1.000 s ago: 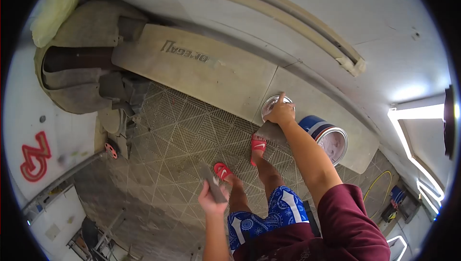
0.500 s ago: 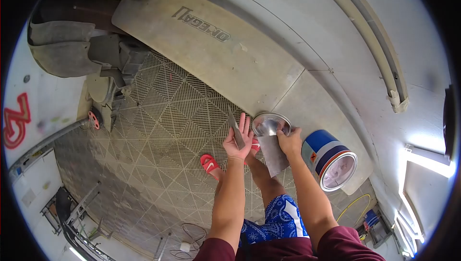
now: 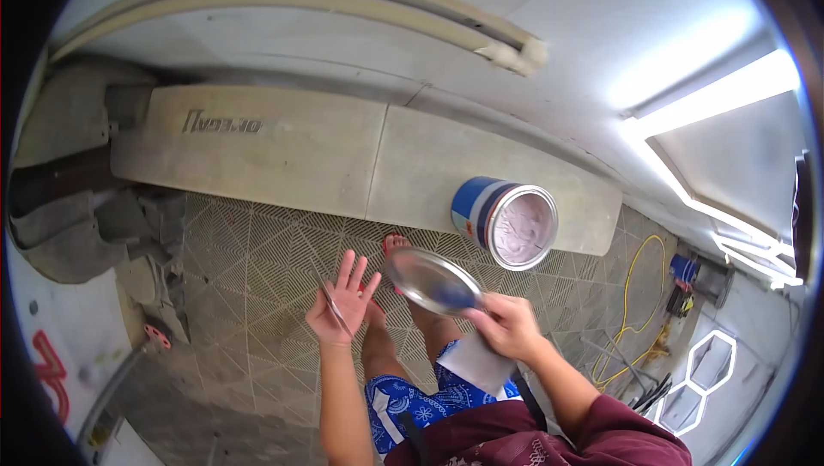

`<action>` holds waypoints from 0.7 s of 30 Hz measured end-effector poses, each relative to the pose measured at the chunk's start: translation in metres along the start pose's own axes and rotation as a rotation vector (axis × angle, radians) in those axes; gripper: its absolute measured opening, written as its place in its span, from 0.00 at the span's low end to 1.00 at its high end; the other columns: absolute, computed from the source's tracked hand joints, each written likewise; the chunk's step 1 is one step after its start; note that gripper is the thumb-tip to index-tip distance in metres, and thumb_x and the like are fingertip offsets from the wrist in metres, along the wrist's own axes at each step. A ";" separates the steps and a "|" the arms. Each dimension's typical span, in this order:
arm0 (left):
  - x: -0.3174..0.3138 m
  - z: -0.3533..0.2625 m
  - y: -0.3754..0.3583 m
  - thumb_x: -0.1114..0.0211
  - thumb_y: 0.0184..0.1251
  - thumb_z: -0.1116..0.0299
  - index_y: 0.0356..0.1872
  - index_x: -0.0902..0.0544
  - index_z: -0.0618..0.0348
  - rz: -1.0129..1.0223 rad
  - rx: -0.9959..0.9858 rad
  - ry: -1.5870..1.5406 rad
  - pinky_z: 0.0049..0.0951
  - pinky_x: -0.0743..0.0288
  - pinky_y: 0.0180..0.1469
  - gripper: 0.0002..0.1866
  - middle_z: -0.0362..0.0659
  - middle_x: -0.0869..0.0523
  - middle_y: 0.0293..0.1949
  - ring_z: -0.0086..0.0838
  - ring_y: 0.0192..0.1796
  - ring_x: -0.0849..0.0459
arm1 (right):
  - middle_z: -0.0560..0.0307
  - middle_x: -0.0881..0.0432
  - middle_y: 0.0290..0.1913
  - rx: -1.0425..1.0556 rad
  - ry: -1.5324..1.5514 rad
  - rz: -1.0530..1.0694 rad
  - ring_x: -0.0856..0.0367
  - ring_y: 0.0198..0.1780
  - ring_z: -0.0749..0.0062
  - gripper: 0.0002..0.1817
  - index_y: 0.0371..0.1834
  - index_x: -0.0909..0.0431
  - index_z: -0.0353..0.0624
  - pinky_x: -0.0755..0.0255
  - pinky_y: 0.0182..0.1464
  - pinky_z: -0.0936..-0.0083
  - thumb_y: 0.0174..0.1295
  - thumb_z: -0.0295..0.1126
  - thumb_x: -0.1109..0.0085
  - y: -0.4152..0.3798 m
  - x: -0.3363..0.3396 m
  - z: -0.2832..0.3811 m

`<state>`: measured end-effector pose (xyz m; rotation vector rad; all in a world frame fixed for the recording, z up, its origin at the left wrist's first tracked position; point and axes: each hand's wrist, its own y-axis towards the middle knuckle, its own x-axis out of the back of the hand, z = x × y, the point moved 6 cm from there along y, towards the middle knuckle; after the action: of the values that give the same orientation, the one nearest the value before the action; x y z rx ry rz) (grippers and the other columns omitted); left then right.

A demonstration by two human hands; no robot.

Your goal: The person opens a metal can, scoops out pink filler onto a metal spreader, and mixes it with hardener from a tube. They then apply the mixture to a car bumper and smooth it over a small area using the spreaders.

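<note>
Palm up over the floor grating, my left hand (image 3: 341, 307) has its fingers spread, and a thin metal spreader (image 3: 335, 305) is held against the palm by the thumb. My right hand (image 3: 509, 327) grips the edge of a round shiny metal lid (image 3: 434, 280) together with a flat grey sheet (image 3: 477, 361), which hangs below the lid. The lid is tilted. Beyond my right hand, an open blue and white can (image 3: 477, 206) stands on the long beige panel, with pinkish paste (image 3: 522, 227) inside.
The long beige panel (image 3: 335, 157) runs along the wall. Grey curved parts (image 3: 64, 226) are at the left. A yellow hose (image 3: 631, 294) lies on the floor at the right, near bright tube lights (image 3: 730, 93). My feet in red sandals are on the grated floor.
The view has turned and shifted toward the can. My hands have moved apart, and the lid and grey sheet have moved away from the panel edge with my right hand.
</note>
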<state>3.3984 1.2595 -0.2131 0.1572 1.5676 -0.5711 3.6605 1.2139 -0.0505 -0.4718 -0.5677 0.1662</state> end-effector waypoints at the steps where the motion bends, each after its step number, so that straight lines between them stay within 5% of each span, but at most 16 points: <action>1: -0.013 0.007 -0.001 0.42 0.78 0.54 0.54 0.10 0.47 0.039 0.050 0.011 0.70 0.67 0.82 0.17 0.52 0.41 0.82 0.50 0.84 0.48 | 0.46 0.12 0.39 0.084 -0.049 -0.136 0.12 0.35 0.59 0.13 0.50 0.13 0.41 0.19 0.36 0.67 0.63 0.28 0.31 -0.025 0.027 0.014; 4: -0.025 0.028 -0.012 0.43 0.78 0.53 0.57 0.11 0.43 0.002 0.173 0.025 0.76 0.67 0.80 0.17 0.51 0.38 0.81 0.50 0.84 0.47 | 0.51 0.12 0.44 0.298 -0.468 -0.498 0.10 0.38 0.57 0.21 0.54 0.14 0.44 0.16 0.35 0.68 0.54 0.21 0.29 -0.083 0.094 0.040; 8: -0.033 0.042 -0.030 0.44 0.79 0.52 0.66 0.18 0.36 0.022 0.273 0.065 0.79 0.65 0.78 0.19 0.51 0.37 0.81 0.51 0.84 0.47 | 0.54 0.15 0.54 0.228 -1.038 -0.662 0.13 0.29 0.66 0.26 0.60 0.17 0.49 0.20 0.29 0.74 0.54 0.26 0.31 -0.081 0.119 0.010; 19: -0.035 0.032 -0.069 0.44 0.79 0.54 0.74 0.26 0.40 0.067 0.448 0.123 0.83 0.62 0.75 0.25 0.48 0.34 0.79 0.58 0.82 0.45 | 0.47 0.16 0.61 0.161 -1.304 -0.543 0.20 0.20 0.75 0.25 0.64 0.18 0.47 0.26 0.24 0.76 0.60 0.31 0.41 -0.061 0.053 -0.108; 21: -0.038 0.036 -0.071 0.45 0.80 0.54 0.68 0.20 0.38 0.013 0.451 0.177 0.85 0.63 0.74 0.20 0.48 0.32 0.79 0.59 0.82 0.43 | 0.46 0.16 0.60 0.155 -1.322 -0.541 0.20 0.20 0.75 0.25 0.64 0.19 0.46 0.26 0.23 0.75 0.61 0.31 0.42 -0.057 0.042 -0.122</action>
<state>3.4028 1.1912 -0.1571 0.5712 1.5850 -0.9161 3.7640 1.1288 -0.0934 0.0241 -1.9322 -0.0242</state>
